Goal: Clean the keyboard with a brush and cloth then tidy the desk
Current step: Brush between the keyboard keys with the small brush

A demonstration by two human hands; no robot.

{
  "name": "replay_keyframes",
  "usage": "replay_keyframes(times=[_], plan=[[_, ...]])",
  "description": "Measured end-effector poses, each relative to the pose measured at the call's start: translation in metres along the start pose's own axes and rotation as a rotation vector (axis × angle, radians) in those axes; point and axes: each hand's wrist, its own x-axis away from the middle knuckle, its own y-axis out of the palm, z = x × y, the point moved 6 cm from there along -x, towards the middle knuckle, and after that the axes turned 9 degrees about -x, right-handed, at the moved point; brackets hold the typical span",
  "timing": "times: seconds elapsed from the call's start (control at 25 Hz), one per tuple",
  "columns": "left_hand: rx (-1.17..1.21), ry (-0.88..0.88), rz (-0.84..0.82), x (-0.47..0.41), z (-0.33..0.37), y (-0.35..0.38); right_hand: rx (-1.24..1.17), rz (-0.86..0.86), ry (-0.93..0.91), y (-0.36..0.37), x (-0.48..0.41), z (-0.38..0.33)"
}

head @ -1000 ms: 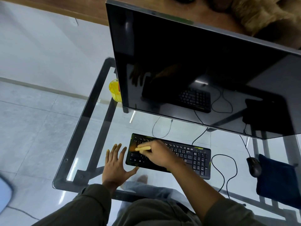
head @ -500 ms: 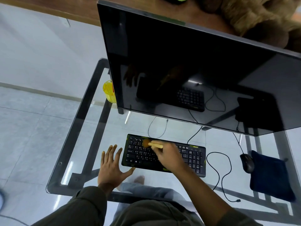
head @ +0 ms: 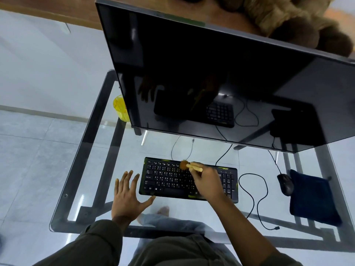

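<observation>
Brushing is the step in hand: the right hand [head: 206,179] grips a small wooden-handled brush [head: 189,166], its tuft resting on the top key row near the middle of the black keyboard [head: 167,179], which lies on the glass table [head: 92,150] in front of the dark monitor [head: 211,73]. The left hand [head: 128,196] lies flat and spread on the glass just left of the keyboard, holding nothing, thumb tip touching the front corner. To do this well, I would keep that thumb braced so the board cannot slide, use short light strokes along each row, and flick dust toward one edge rather than down between keys. The number pad under the right wrist probably needs its own pass. The dark blue cloth [head: 313,198] waits at the right edge beside the mouse [head: 285,184], untouched; the loose cable [head: 253,198] and yellow cup [head: 120,108] look like later tidying
</observation>
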Motion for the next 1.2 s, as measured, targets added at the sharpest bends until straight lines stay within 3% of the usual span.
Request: replay_keyframes(times=[0.12,0.24,0.32,0.44,0.56,0.68,0.8,0.92,1.04,1.12,1.2], plan=[[-0.010,0.000,0.009,0.000,0.000,-0.001,0.008,-0.073,0.005,0.004,0.003,0.005],[-0.020,0.005,0.012,0.000,0.000,0.000,-0.019,-0.004,0.010,-0.008,0.008,0.010],[-0.017,0.005,0.013,0.000,0.000,-0.001,-0.012,-0.106,0.004,-0.002,0.012,0.010],[-0.018,-0.006,0.015,-0.002,-0.002,-0.001,-0.035,-0.057,0.010,-0.008,0.011,0.008],[-0.010,-0.016,0.015,-0.002,-0.003,-0.001,0.012,-0.317,0.016,0.012,0.018,0.005],[-0.025,0.009,0.008,0.003,0.000,0.001,-0.011,-0.137,0.026,0.005,0.027,0.016],[-0.019,0.007,0.012,0.000,0.003,0.000,-0.002,-0.211,0.047,0.007,0.026,0.021],[-0.021,0.002,0.003,0.000,0.002,-0.001,-0.003,-0.132,0.026,-0.001,0.023,0.015],[-0.020,0.001,0.025,0.002,0.001,-0.003,-0.016,-0.284,-0.002,0.018,0.028,0.005],[-0.018,0.005,0.025,0.001,0.002,-0.003,-0.044,-0.146,-0.013,0.014,0.025,0.003],[-0.021,0.005,0.020,0.001,0.001,-0.003,-0.042,-0.213,-0.024,0.020,0.024,-0.001]])
